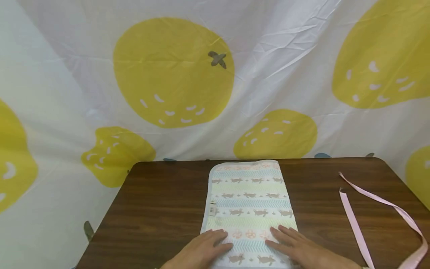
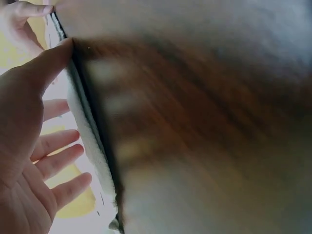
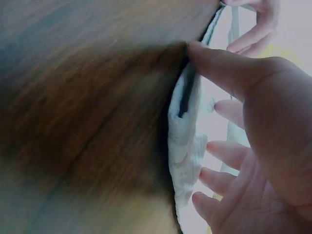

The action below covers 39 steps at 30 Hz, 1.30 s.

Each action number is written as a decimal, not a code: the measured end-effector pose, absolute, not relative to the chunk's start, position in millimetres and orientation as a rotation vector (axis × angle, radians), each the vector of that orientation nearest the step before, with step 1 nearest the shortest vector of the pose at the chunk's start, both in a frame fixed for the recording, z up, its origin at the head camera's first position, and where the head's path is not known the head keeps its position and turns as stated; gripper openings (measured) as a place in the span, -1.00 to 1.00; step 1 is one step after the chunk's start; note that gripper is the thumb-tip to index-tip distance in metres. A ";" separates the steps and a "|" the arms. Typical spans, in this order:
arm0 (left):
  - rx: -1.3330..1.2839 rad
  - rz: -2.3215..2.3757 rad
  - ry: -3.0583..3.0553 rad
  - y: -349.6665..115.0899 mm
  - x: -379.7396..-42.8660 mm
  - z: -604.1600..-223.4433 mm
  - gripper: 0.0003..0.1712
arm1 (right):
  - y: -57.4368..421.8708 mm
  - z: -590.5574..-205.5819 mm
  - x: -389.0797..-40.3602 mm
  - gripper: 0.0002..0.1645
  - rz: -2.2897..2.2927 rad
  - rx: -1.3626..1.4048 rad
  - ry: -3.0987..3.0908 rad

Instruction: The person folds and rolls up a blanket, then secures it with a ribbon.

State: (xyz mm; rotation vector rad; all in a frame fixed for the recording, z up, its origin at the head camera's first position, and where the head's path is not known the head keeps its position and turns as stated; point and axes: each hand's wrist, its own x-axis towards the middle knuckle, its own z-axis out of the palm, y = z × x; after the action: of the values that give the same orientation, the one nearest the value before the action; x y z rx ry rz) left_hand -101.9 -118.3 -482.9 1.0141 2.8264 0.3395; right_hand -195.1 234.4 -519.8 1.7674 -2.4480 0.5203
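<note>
A folded baby blanket (image 1: 250,203) lies flat on the brown table, patterned with turtles, pale blue zigzags and green bands. Its small white tag (image 1: 212,209) shows at the left edge. On the near left part of the blanket rests my left hand (image 1: 203,248), fingers spread. My right hand (image 1: 299,246) lies the same way on the near right part. In the left wrist view, the left thumb (image 2: 53,61) touches the blanket's edge. From the right wrist view, the right thumb (image 3: 219,63) reaches the layered fold (image 3: 183,131) of cloth.
Two strips of pink ribbon (image 1: 357,228) lie on the right side of the wooden table (image 1: 161,201), one straight and one curved. Behind the table hangs a white cloth (image 1: 188,145) printed with yellow fruit.
</note>
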 end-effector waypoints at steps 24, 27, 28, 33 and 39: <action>1.328 0.165 2.811 -112.8 -105.1 -476.0 -0.64 | 224.6 -512.1 -194.4 -0.49 0.555 1.973 -2.303; 1.314 0.218 2.825 -113.7 -104.4 -476.3 -0.67 | 224.5 -511.2 -195.4 -0.50 0.561 1.999 -2.310; 1.302 0.249 2.823 -114.3 -104.3 -476.3 -0.68 | 224.1 -511.0 -195.8 -0.51 0.559 1.996 -2.289; 1.243 0.427 2.799 -118.8 -104.5 -475.9 -0.71 | 223.2 -510.4 -196.4 -0.51 0.617 1.958 -2.218; 0.976 0.687 2.702 -123.6 -104.2 -472.6 -0.67 | 223.1 -509.5 -196.7 -0.60 0.620 1.960 -2.238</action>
State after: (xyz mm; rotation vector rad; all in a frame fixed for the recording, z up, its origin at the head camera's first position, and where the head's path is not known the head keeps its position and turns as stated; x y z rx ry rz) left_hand -104.2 -123.6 -472.6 0.9760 2.7020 0.6873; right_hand -196.7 223.1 -509.5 1.9603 -2.2376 0.6198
